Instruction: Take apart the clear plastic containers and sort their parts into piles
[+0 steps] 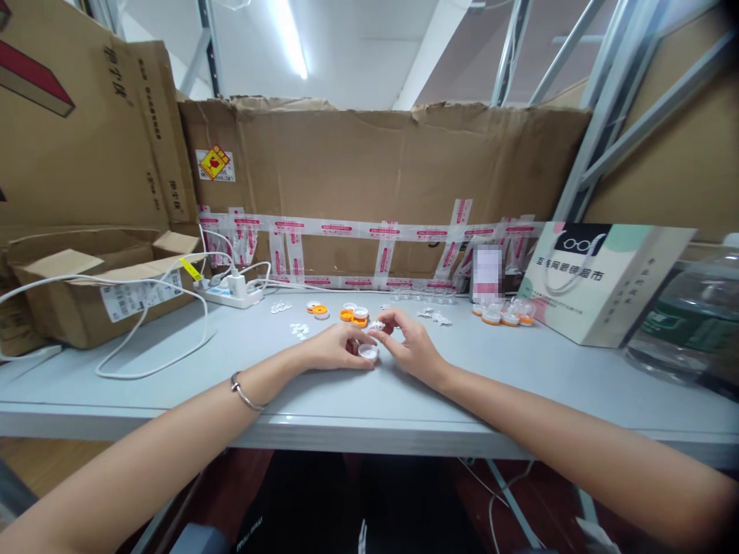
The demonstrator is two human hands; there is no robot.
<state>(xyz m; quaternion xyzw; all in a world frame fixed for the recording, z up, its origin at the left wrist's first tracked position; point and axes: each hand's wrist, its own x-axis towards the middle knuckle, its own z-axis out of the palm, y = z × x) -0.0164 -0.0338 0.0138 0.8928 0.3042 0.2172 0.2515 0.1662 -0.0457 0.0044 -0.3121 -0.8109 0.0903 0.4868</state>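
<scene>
Both hands meet at the middle of the grey table (173, 362). My left hand (335, 348) rests on the table with its fingers curled around a small white round case (368, 352). My right hand (407, 342) touches the same case from the right and pinches a small white piece (376, 326) just above it. A thin bracelet (242, 392) circles my left wrist. Orange and white round cases (352, 314) lie just beyond the hands.
More orange cases (502, 314) sit at the right by a paper bag (600, 281). A water jug (693, 323) lies far right. Left are a power strip (231, 292) with white cables and an open carton (98, 285). A taped cardboard wall (381, 177) closes the back.
</scene>
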